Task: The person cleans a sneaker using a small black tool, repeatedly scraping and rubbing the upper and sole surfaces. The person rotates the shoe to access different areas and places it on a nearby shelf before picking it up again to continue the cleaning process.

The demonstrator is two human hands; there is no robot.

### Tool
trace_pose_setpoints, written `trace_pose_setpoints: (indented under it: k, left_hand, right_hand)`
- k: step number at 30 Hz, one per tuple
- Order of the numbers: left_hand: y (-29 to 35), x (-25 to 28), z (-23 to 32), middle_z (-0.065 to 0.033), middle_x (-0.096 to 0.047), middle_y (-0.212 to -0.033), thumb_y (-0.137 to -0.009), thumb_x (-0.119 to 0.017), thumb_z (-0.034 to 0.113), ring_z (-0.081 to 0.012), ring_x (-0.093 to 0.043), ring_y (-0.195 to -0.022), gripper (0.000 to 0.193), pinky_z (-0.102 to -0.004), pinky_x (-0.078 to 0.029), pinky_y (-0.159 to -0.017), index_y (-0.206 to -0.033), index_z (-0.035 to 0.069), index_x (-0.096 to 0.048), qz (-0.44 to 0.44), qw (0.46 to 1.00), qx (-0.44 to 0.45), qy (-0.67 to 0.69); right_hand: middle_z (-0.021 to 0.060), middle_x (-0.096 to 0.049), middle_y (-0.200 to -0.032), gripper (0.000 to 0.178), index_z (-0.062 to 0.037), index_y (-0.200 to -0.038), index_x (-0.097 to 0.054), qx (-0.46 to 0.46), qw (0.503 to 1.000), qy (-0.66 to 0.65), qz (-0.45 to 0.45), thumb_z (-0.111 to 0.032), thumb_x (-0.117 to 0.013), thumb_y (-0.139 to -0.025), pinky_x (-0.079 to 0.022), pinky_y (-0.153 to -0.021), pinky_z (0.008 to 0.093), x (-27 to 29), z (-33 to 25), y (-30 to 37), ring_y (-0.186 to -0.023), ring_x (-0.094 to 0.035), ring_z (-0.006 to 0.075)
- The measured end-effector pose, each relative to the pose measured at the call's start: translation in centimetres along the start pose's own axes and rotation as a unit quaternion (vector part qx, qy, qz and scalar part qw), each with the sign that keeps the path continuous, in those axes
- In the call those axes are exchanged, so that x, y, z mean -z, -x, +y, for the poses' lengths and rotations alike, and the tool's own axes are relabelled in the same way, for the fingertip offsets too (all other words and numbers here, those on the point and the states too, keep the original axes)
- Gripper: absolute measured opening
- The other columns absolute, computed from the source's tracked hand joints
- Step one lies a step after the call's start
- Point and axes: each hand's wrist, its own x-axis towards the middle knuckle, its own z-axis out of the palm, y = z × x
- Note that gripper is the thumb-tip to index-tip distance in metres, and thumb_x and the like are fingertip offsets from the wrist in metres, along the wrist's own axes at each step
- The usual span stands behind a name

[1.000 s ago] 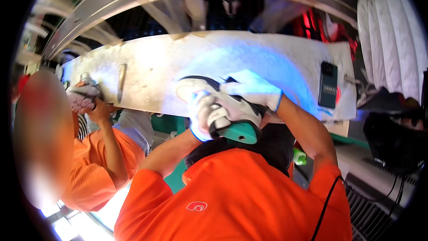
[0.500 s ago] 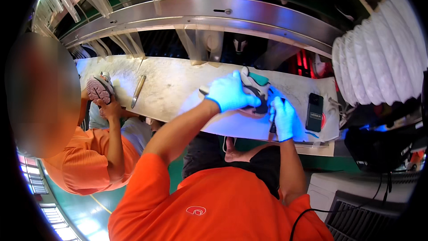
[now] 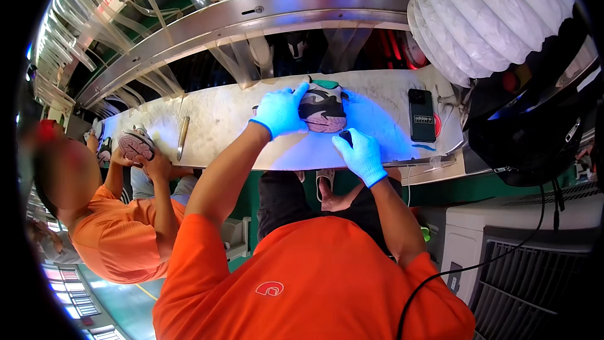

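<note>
Left hand (image 3: 281,113), fingers half-open, clasping grey-black shoe (image 3: 322,102), grooved pinkish sole (image 3: 326,124), pointing leftward, long axis crosswise, right hand (image 3: 361,155) curled round dark handle (image 3: 345,136)

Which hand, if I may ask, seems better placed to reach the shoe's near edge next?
Probably the right hand: it holds a dark object near the shoe, which the left hand grips.

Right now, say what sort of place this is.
Likely a shoe factory: the gloved left hand holds a grey, black and pink sneaker, a co-worker's hands hold a pink-soled shoe, and clear plastic strips line a steel rail.
</note>
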Motion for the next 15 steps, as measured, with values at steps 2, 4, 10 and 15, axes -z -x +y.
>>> trace_pose_setpoints:
  k: [2,4,10,15]
  left_hand:
    - [-0.8,1.1,-0.3,-0.0214,-0.072,-0.145,-0.067,-0.098,0.049,-0.0430,-0.072,-0.128,0.122,-0.0486,-0.058,-0.110,-0.173,0.020,-0.045,-0.046,0.998,0.018,0.030]
    - [-1.0,1.9,-0.9,-0.0215,-0.074,-0.144,-0.064,-0.099,0.050,-0.0425,-0.074,-0.127,0.121,-0.0478,-0.059,-0.109,-0.170,0.020,-0.051,-0.043,0.997,0.014,0.061]
    - [-1.3,2.0,-1.4,-0.0220,-0.077,-0.138,-0.060,-0.101,0.051,-0.0435,-0.076,-0.122,0.120,-0.0470,-0.060,-0.107,-0.168,0.020,-0.055,-0.047,0.997,0.016,0.063]
    - [-1.1,2.5,-1.0,-0.0218,-0.078,-0.136,-0.060,-0.100,0.052,-0.0426,-0.077,-0.119,0.120,-0.0475,-0.061,-0.105,-0.167,0.020,-0.056,-0.047,0.996,0.020,0.069]
  right_hand:
    - [0.0200,-0.079,-0.088,0.034,-0.0030,-0.101,-0.079,-0.009,1.000,0.010,-0.001,-0.037,-0.081,-0.101,-0.060,-0.072,0.0467,-0.3,0.7,-0.2,-0.082,-0.079,0.0405]
    - [0.0199,-0.079,-0.086,0.034,-0.0028,-0.101,-0.078,-0.021,1.000,0.001,0.003,-0.037,-0.081,-0.102,-0.060,-0.072,0.0468,-0.5,0.8,-0.5,-0.080,-0.079,0.0401]
    - [0.0237,-0.076,-0.086,0.042,-0.0022,-0.096,-0.074,-0.024,1.000,-0.013,0.003,-0.043,-0.080,-0.101,-0.058,-0.071,0.0533,-0.7,0.6,-1.0,-0.081,-0.076,0.0458]
    - [0.0264,-0.077,-0.091,0.048,-0.0021,-0.094,-0.073,-0.050,0.997,0.051,-0.018,-0.050,-0.076,-0.102,-0.058,-0.075,0.0590,-0.7,-0.2,-1.9,-0.086,-0.075,0.0503]
